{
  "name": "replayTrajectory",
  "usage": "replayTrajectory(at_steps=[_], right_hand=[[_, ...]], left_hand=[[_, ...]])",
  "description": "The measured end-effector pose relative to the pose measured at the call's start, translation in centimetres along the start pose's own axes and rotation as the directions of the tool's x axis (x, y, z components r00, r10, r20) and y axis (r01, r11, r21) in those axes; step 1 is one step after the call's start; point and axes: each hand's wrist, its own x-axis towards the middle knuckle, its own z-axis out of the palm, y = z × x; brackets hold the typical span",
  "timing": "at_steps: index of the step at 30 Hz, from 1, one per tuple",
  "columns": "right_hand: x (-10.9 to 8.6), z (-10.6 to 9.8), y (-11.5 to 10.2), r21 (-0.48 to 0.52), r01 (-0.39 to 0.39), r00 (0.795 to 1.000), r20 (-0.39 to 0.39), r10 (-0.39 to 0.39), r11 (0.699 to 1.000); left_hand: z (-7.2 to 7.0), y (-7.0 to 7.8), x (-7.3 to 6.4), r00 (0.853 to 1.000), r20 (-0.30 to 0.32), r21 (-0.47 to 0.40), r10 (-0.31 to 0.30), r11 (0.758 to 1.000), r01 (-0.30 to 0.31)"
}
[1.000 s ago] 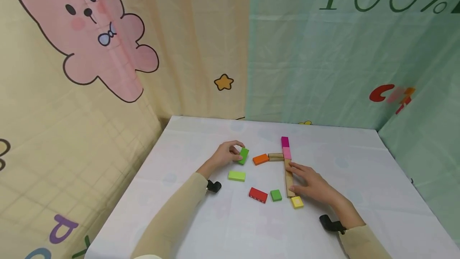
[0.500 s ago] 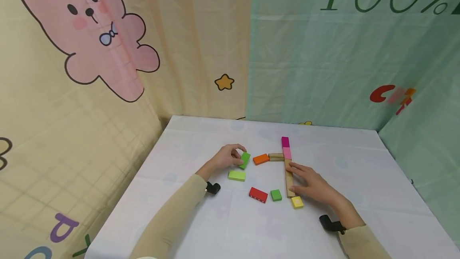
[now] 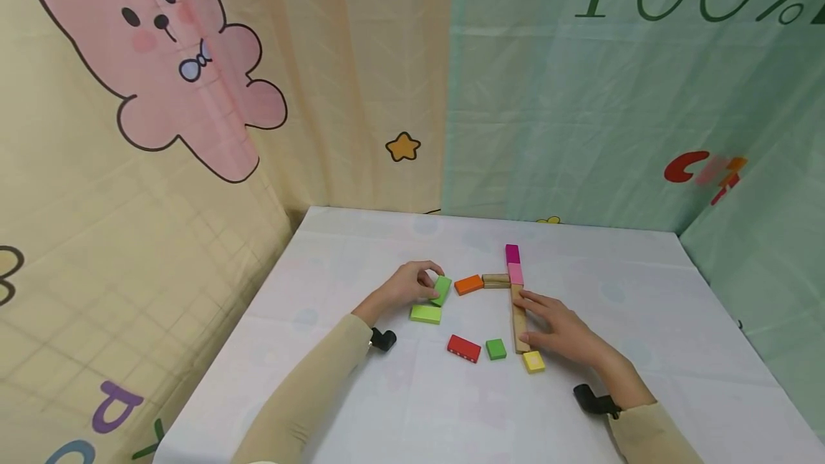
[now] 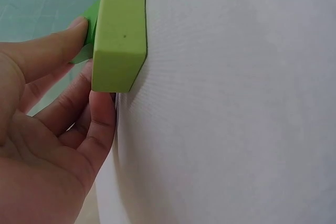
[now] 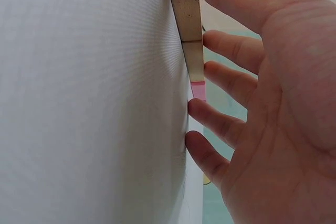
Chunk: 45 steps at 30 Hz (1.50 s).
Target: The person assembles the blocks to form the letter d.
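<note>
Thumb and fingers of my left hand (image 3: 404, 285) pinch a green block (image 3: 442, 289), which leans at a slant just behind a flat light-green block (image 3: 425, 315). From the left wrist view, the light-green block (image 4: 119, 30) hides most of the held one (image 4: 92, 27); whether they touch I cannot tell. My right hand (image 3: 559, 328) rests with spread fingers along the right side of a line of wooden blocks (image 3: 518, 319). In the right wrist view its thumb and fingertips meet the wooden blocks (image 5: 187, 11) and the table beside them.
Pink (image 3: 515, 274) and magenta (image 3: 512, 253) blocks extend the wooden line backward. Two small wooden blocks (image 3: 495, 281) and an orange block (image 3: 468, 285) branch left. Red (image 3: 464, 349), small green (image 3: 495, 349) and yellow (image 3: 533, 361) blocks lie nearer on the white table (image 3: 387, 399).
My left hand has brought the green block slightly nearer and to the right, down toward the light-green block. The right hand stays in place.
</note>
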Motion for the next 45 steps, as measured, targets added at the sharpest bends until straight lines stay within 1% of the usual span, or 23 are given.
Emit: replayTrajectory(at_steps=[5, 11, 14, 18, 21, 30, 40, 45], right_hand=[[0.0, 0.1, 0.1, 0.001, 0.008, 1.0, 0.0, -0.008, 1.0], [0.0, 0.1, 0.1, 0.001, 0.009, 1.0, -0.001, -0.009, 1.0], [0.0, 0.1, 0.1, 0.001, 0.001, 1.0, -0.001, -0.001, 1.0], [0.0, 0.0, 0.0, -0.01, -0.011, 1.0, 0.003, 0.011, 1.0], [0.0, -0.1, -0.2, -0.012, -0.02, 1.0, 0.008, 0.02, 1.0], [0.0, -0.1, -0.2, -0.008, -0.024, 1.0, 0.01, 0.024, 1.0], [0.0, 0.0, 0.2, -0.007, -0.015, 1.0, 0.003, 0.015, 1.0], [0.0, 0.1, 0.3, -0.002, -0.01, 1.0, 0.003, 0.01, 1.0]], left_hand=[[0.2, 0.1, -0.1, 1.0, 0.006, 0.003, -0.008, 1.0, 0.008], [0.3, 0.3, -0.3, 1.0, -0.003, 0.028, -0.011, 1.0, 0.011], [0.4, 0.4, -0.3, 1.0, 0.012, 0.04, 0.0, 0.999, 0.0], [0.5, 0.6, -0.4, 0.999, 0.048, 0.054, 0.014, 0.998, -0.016], [0.6, 0.6, -0.3, 0.998, 0.06, 0.067, 0.019, 0.997, -0.023], [1.1, 0.4, -0.2, 0.996, 0.067, 0.103, 0.053, 0.993, -0.059], [1.2, 0.6, -0.4, 0.998, 0.052, 0.105, 0.03, 0.994, -0.036], [1.4, 0.4, -0.3, 0.998, 0.052, 0.118, 0.035, 0.992, -0.041]])
